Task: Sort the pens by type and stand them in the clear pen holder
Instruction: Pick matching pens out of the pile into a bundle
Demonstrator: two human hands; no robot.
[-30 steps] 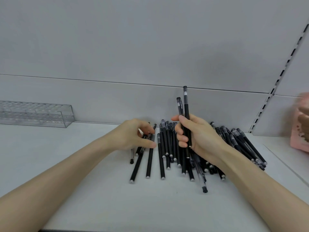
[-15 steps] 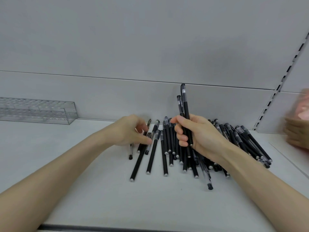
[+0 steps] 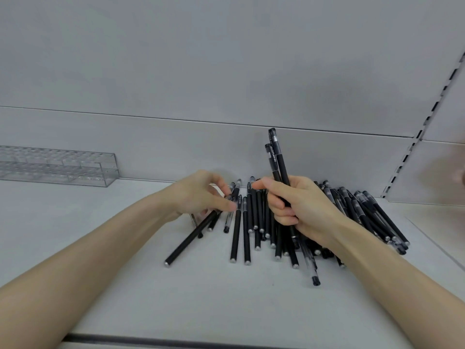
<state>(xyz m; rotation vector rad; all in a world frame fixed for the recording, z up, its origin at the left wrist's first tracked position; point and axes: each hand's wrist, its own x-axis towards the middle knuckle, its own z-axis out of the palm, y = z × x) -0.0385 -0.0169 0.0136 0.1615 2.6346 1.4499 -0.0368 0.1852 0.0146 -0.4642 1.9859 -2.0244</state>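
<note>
The right hand (image 3: 302, 212) gripped two pens (image 3: 279, 159) upright above the pile of pens (image 3: 372, 217) on the shelf (image 3: 176, 298). The left hand (image 3: 198, 195) pinched a slanted pen (image 3: 191, 240) at the pile's left edge. The clear pen holder (image 3: 63, 167) stood well apart, far left.

Matt black pens (image 3: 246, 238) with silvery metal-looking ends, glossy clear plastic pen holder (image 3: 60, 165), smooth grey shelf (image 3: 125, 285).

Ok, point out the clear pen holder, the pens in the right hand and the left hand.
clear pen holder (image 3: 110, 170): head view, right end wall.
upright pens (image 3: 283, 167): head view, taller pen's barrel.
left hand (image 3: 196, 195): head view, back of hand, pinching slanted pen (image 3: 191, 238).
</note>
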